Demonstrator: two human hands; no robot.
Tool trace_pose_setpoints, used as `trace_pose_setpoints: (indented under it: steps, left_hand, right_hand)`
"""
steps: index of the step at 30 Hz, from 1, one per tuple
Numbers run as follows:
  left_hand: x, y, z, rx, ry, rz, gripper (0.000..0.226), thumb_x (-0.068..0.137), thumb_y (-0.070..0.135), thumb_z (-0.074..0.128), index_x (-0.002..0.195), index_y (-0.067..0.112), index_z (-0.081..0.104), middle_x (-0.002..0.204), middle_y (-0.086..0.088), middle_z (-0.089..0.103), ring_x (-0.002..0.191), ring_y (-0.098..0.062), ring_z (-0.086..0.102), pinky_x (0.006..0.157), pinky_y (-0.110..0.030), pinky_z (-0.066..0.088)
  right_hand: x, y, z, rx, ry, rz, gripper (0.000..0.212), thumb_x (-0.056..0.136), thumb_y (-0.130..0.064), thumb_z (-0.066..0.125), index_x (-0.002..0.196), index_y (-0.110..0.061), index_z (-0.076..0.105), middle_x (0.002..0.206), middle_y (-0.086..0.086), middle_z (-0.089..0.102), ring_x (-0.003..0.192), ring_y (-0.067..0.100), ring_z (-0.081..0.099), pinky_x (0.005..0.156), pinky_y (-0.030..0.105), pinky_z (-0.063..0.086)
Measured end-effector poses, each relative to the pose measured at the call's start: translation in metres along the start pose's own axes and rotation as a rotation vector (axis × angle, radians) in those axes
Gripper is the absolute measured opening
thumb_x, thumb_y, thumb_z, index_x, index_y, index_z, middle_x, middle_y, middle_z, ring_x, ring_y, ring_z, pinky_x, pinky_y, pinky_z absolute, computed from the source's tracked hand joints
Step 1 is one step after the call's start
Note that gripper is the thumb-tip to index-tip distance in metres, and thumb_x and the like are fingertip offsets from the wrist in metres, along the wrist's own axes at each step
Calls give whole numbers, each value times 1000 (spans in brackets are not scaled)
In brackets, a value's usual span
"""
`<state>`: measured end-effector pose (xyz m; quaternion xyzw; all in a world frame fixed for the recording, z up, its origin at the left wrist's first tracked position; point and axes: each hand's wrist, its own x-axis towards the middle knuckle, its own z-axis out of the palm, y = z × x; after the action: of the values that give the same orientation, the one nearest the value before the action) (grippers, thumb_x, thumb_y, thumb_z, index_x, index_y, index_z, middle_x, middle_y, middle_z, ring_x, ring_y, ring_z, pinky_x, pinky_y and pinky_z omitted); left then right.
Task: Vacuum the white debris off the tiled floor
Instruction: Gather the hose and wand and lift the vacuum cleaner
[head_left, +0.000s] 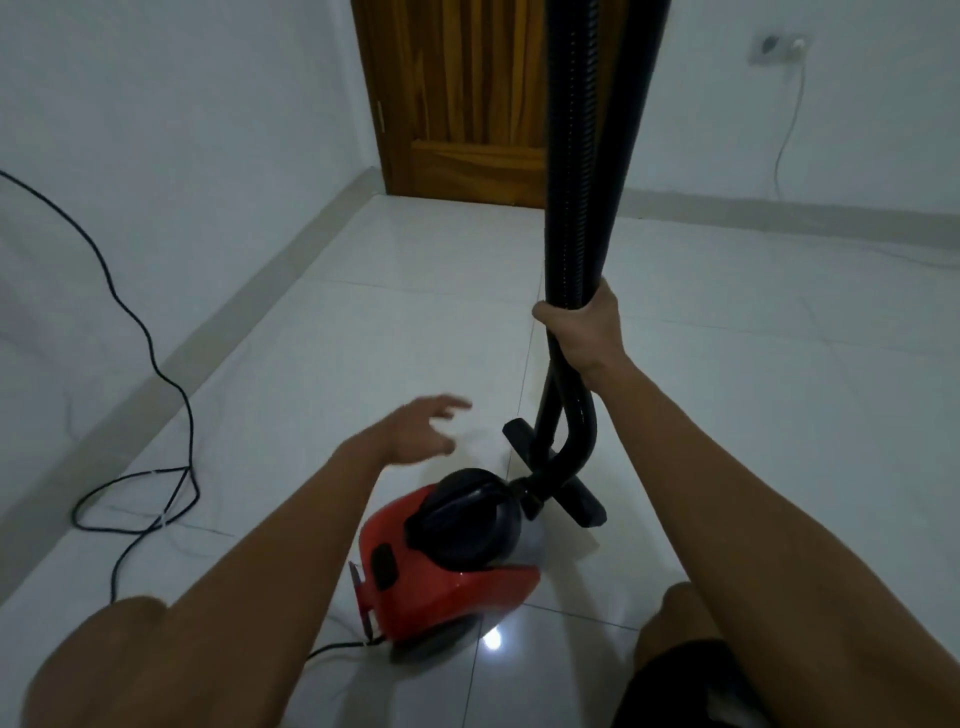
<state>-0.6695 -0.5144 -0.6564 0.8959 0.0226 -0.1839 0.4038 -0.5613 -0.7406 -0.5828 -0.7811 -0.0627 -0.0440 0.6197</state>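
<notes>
Red vacuum (441, 577) set on tiled floor (363, 338), low centre, front turned toward door (467, 104), black tube (597, 208) held upright beyond it, gripped by right hand (582, 327), left hand (421, 428) spread, nothing held

- glossy white tiled floor (395, 332)
- red vacuum cleaner (441, 587) sitting on it, black floor nozzle (584, 499) just beyond
- black power cord (186, 470) looped loosely off to the left
</notes>
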Motion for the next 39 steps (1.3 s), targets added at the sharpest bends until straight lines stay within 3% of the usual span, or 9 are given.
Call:
trace_pose_setpoints:
  steps: [3, 6, 8, 14, 24, 30, 32, 35, 39]
  left_hand:
    - [-29, -72, 24, 311, -147, -235, 84, 77, 27, 70, 148, 45, 28, 155, -3, 35, 138, -20, 40, 111, -34, 38]
    - [-41, -98, 40, 483, -271, -261, 121, 70, 32, 83, 157, 33, -1, 156, -7, 30, 140, -27, 36, 112, -38, 36]
    - [-40, -106, 49, 563, -288, -244, 137, 60, 34, 88, 154, 40, -12, 153, -3, 31, 134, -28, 42, 106, -43, 43]
    - [-29, -117, 48, 757, -237, -160, 129, 69, 35, 85, 149, 51, -15, 147, -1, 42, 127, -29, 50, 101, -45, 45]
    - [-29, -130, 54, 830, -61, -143, 108, 75, 43, 77, 150, 47, 0, 129, 1, 53, 117, -28, 56, 104, -63, 28]
    - [-17, -106, 42, 868, -261, -319, 127, 55, 53, 87, 150, 47, 3, 129, -1, 57, 120, -29, 55, 95, -51, 41]
    - [-9, -89, 38, 869, -277, -306, 95, 65, 49, 77, 147, 37, 29, 132, -2, 58, 117, -26, 57, 93, -43, 48]
    - [3, -55, 40, 620, -96, -171, 40, 93, 39, 49, 126, 20, 61, 126, -6, 62, 108, -22, 61, 92, -36, 50]
    - [19, -8, 64, 74, -266, -255, 74, 87, 73, 40, 113, 11, 69, 108, -9, 71, 94, -22, 68, 94, -38, 52]
  right_hand:
    - [-3, 0, -2, 23, -13, 4, 54, 58, -34, 76, 106, -14, 61, 88, 5, 68, 75, 20, 66, 69, 45, 62]
    - [0, 2, 0, 34, -24, 0, 55, 59, -32, 77, 108, -13, 61, 88, 4, 67, 74, 18, 66, 67, 41, 61]
    - [2, 3, 2, 22, -16, -9, 56, 59, -33, 77, 109, -13, 61, 88, 4, 67, 73, 17, 65, 66, 37, 61]
    - [3, 8, 10, -7, -4, -28, 51, 60, -32, 76, 106, -17, 58, 84, -3, 62, 74, 17, 63, 68, 37, 58]
    - [-2, 3, 27, -2, 1, -53, 30, 75, -11, 77, 95, -19, 56, 79, -2, 59, 67, 15, 58, 65, 36, 55]
    - [-15, 1, 16, -45, 55, -68, 40, 69, -23, 78, 102, -21, 57, 85, -2, 62, 75, 17, 62, 73, 46, 60]
    - [-17, 1, 9, -72, 59, -76, 43, 67, -26, 79, 105, -21, 58, 87, -1, 63, 78, 20, 64, 74, 50, 61]
    - [-16, 2, 2, -113, 68, -74, 49, 65, -32, 79, 107, -22, 58, 90, -1, 65, 83, 22, 67, 75, 51, 62]
    - [-10, 8, -1, -135, 81, -60, 49, 67, -31, 80, 109, -22, 57, 92, -2, 64, 83, 19, 66, 74, 42, 61]
